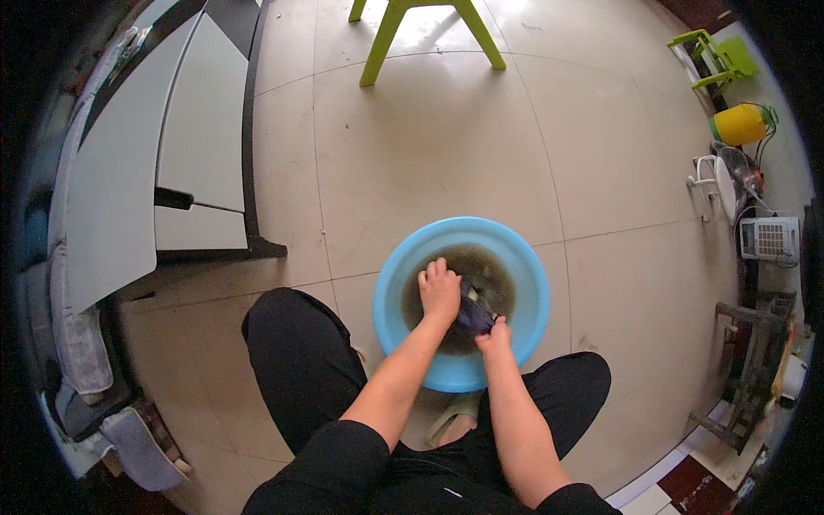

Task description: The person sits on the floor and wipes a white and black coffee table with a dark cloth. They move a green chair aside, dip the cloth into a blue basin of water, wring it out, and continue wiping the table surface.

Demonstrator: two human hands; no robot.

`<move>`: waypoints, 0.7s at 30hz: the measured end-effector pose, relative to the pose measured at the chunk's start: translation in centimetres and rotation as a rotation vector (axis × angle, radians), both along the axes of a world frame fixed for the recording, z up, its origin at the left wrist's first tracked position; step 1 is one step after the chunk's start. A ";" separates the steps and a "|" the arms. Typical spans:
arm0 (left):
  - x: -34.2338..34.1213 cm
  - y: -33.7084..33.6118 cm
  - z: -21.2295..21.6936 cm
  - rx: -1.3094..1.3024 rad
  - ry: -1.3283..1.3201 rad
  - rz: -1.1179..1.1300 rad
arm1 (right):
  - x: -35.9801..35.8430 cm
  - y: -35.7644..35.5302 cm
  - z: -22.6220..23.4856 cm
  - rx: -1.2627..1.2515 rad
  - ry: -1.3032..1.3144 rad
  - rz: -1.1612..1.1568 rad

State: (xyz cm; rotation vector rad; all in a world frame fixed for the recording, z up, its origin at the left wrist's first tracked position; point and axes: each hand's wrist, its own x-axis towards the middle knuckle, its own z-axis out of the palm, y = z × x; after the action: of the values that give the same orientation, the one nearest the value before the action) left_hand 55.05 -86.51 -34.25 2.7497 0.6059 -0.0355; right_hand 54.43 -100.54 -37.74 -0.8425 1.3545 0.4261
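Observation:
A light-blue round basin [387, 322] stands on the floor between my knees, with murky brown-grey water in it. Over the water I hold a dark, wet, soft-looking item [471, 314] with a small pale yellow-green patch; its exact kind is not clear. My left hand [439, 292] is closed against its left side, fingers bent and pointing away from me. At the near right end, my right hand [494, 335] pinches it. Part of the item is covered by my hands, and whatever lies beneath the cloudy water is hidden.
A green plastic stool [386, 43] stands ahead on the tiled floor. White-fronted cabinet panels [202, 112] rise at the left. Along the right wall are a yellow container [739, 125], a white box-like appliance [770, 239] and a dark frame [743, 369]. A slipper [446, 421] shows below the basin.

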 end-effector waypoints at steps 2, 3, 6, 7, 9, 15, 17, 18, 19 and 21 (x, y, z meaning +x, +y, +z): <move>-0.1 -0.2 0.5 -0.019 0.103 -0.011 | -0.7 -0.6 0.0 0.024 0.056 -0.040; -0.6 -0.7 1.1 -0.147 0.213 -0.055 | -1.1 -0.9 0.0 0.053 0.079 0.023; -2.2 -2.5 -0.2 -0.582 0.468 -0.073 | -1.3 0.3 2.2 0.213 0.113 0.139; -3.9 -3.2 -4.1 -0.944 0.308 0.041 | -1.3 0.4 2.2 0.235 0.062 0.293; -1.9 -4.3 -0.6 -0.957 0.453 -0.064 | -0.9 -2.8 -1.3 0.365 -0.005 0.155; -0.4 -4.8 6.6 -0.968 0.167 -0.303 | 1.8 -3.4 3.0 0.298 -0.070 0.523; -0.4 -5.1 7.0 -0.859 -0.184 -0.060 | 2.0 -3.6 3.2 0.301 -0.119 0.515; 0.2 -4.9 6.7 -0.879 -0.283 0.033 | 2.0 -3.5 3.1 0.305 -0.136 0.509; 0.7 -4.8 6.3 -0.906 -0.380 0.117 | 2.1 -3.6 2.9 0.300 -0.153 0.503; 0.4 -4.2 6.2 -0.891 -0.282 -0.054 | 2.2 -3.3 2.0 0.300 -0.171 0.490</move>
State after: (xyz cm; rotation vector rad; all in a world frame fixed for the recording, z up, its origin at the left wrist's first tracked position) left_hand 55.47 -90.75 -28.10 1.8585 0.3196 0.0573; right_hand 56.64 -103.88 -35.74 -0.9320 0.8888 0.8934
